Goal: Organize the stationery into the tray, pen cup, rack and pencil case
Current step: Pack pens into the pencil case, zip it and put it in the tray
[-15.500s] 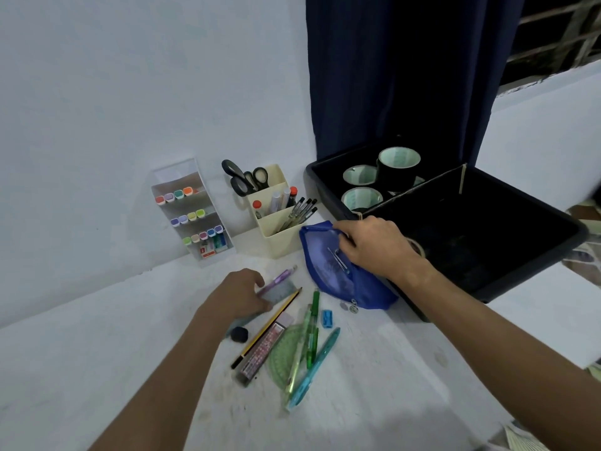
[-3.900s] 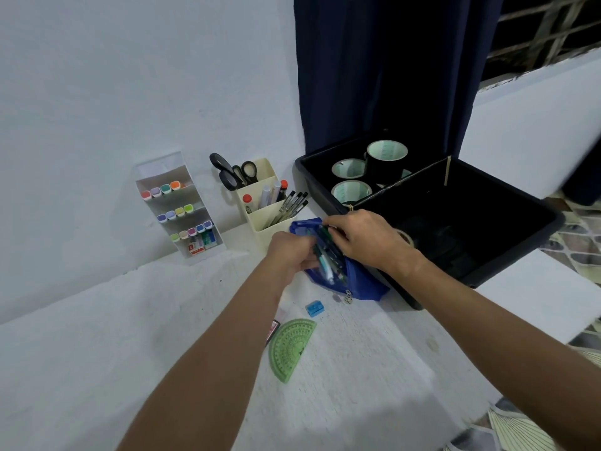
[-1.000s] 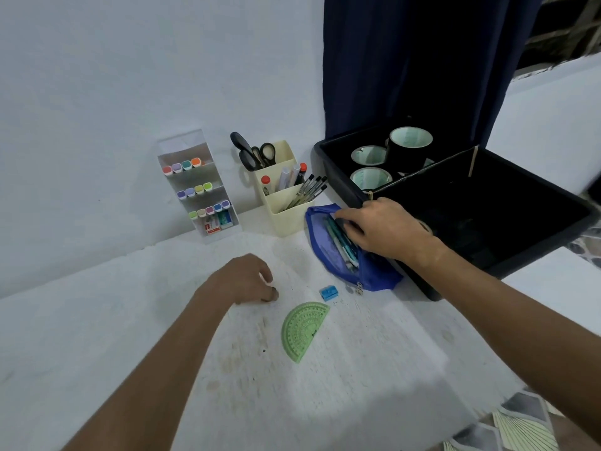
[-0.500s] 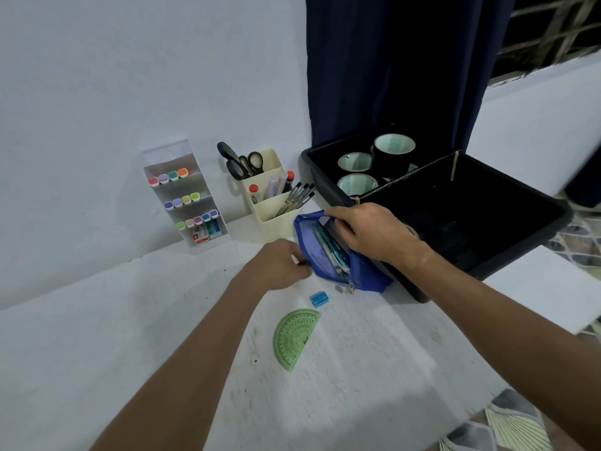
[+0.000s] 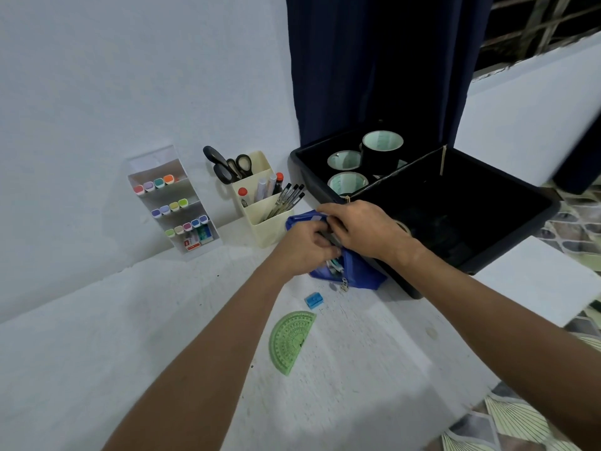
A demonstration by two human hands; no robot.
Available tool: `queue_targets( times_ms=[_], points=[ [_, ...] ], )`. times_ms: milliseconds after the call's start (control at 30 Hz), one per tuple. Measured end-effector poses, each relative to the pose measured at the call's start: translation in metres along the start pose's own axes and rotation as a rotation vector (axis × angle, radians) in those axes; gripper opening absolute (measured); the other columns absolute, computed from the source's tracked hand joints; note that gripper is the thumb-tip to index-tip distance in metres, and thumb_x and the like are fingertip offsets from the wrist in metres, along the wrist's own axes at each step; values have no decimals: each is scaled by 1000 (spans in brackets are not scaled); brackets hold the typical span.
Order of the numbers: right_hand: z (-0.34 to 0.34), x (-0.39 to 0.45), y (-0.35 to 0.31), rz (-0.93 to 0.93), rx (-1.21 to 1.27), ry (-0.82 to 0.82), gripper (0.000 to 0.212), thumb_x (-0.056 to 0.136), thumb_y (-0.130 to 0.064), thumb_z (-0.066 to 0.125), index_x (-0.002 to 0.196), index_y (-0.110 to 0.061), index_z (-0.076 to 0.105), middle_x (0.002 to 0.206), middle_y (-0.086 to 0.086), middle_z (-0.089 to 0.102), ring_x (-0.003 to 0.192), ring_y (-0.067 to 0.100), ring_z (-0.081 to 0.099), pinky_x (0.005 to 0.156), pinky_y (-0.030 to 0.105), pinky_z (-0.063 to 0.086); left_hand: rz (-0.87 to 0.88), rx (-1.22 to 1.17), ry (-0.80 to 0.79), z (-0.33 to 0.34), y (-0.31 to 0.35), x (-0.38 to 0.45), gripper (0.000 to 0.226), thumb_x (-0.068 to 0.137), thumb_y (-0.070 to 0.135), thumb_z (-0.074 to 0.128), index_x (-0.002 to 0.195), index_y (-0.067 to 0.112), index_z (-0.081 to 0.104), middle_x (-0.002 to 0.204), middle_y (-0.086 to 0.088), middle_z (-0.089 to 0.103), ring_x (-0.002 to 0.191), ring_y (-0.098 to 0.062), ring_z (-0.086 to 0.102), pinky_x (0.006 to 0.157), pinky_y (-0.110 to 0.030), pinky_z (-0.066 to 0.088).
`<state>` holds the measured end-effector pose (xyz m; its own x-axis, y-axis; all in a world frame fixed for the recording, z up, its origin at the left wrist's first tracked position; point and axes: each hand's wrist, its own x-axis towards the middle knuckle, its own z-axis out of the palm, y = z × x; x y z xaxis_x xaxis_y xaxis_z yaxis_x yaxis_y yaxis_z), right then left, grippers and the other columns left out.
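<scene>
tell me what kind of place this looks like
Probably a home desk or study corner: a white table against a wall, with a marker rack, a pen cup and a dark curtain by a barred window.

A home study corner: a white table [image 5: 97, 369] pushed against a plain painted wall [image 5: 130, 76], a navy curtain [image 5: 374, 60] hanging beside a barred window [image 5: 540, 24], patterned floor tiles [image 5: 575, 222] below, and desk organisers holding markers, scissors and pens
</scene>
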<state>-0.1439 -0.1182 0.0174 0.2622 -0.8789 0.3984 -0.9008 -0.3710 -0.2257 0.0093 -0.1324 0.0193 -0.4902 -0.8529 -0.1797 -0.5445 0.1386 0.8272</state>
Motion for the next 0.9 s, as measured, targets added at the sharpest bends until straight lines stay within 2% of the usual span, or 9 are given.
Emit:
queue_targets(
  times_ms=[100, 200, 233, 333, 433, 633, 700, 767, 900],
  points=[
    [2, 0, 1, -4, 2, -2, 33, 94, -22, 45, 125, -18, 56, 91, 9, 72, 84, 29, 66, 74, 43, 53, -61, 26, 34, -6, -8, -5, 24, 80, 5, 69, 104, 9, 64, 86, -11, 70, 61, -13, 60, 60, -23, 49],
    [0, 0, 1, -9, -1, -4, 32, 95, -24, 43, 125, -19, 56, 93, 9, 72, 86, 29, 65, 75, 43, 52, -99, 123, 0, -9, -19, -10, 14, 79, 7, 72, 92, 9, 67, 77, -4, 67, 59, -12, 58, 53, -15, 45],
    [0, 1, 1, -7, -3, -9, 32, 95, -24, 43, 125, -19, 56, 94, 9, 72, 86, 29, 65, 75, 42, 52, -98, 176, -18, -10, -22, -12, 12, 77, 10, 74, 88, 11, 68, 72, 0, 65, 61, -14, 58, 54, -15, 45],
    [-1, 0, 1, -2, -2, -19, 33, 96, -24, 42, 125, -20, 56, 92, 9, 72, 85, 28, 65, 75, 42, 52, -126, 355, -90, -10, -32, -18, 25, 71, 26, 81, 88, 18, 65, 75, 8, 61, 74, -15, 59, 72, -24, 48],
    [0, 0, 1, -3, 4, -19, 33, 96, -23, 42, 126, -19, 56, 91, 10, 72, 84, 29, 65, 74, 42, 52, -174, 402, -140, -3, -41, -25, 42, 67, 38, 83, 100, 19, 63, 85, 4, 63, 79, -12, 59, 72, -24, 47],
    [1, 0, 2, 4, 7, -17, 35, 97, -24, 42, 130, -20, 54, 91, 10, 72, 84, 28, 65, 74, 41, 53, -96, 466, -185, 3, -48, -31, 28, 74, 29, 78, 97, 14, 72, 91, 4, 65, 80, -6, 57, 71, -19, 45],
    [1, 0, 2, 7, 17, -16, 35, 97, -25, 42, 130, -20, 54, 93, 10, 72, 85, 29, 65, 75, 41, 53, -96, 458, -161, -1, -46, -30, 26, 76, 27, 77, 96, 12, 74, 93, 0, 69, 79, -7, 58, 71, -19, 48],
    [1, 0, 1, 6, 21, -15, 36, 97, -25, 43, 130, -20, 53, 95, 10, 72, 87, 29, 65, 75, 40, 53, -120, 388, -101, -8, -44, -27, 24, 76, 23, 78, 95, 9, 74, 87, -4, 70, 68, -8, 58, 63, -18, 48],
    [1, 1, 1, 13, 20, -13, 37, 97, -26, 42, 131, -18, 53, 98, 11, 71, 90, 30, 64, 78, 40, 52, -165, 161, 86, -20, -35, -12, 23, 75, 17, 79, 94, 5, 73, 74, -5, 67, 58, -16, 59, 58, -27, 54]
  ],
)
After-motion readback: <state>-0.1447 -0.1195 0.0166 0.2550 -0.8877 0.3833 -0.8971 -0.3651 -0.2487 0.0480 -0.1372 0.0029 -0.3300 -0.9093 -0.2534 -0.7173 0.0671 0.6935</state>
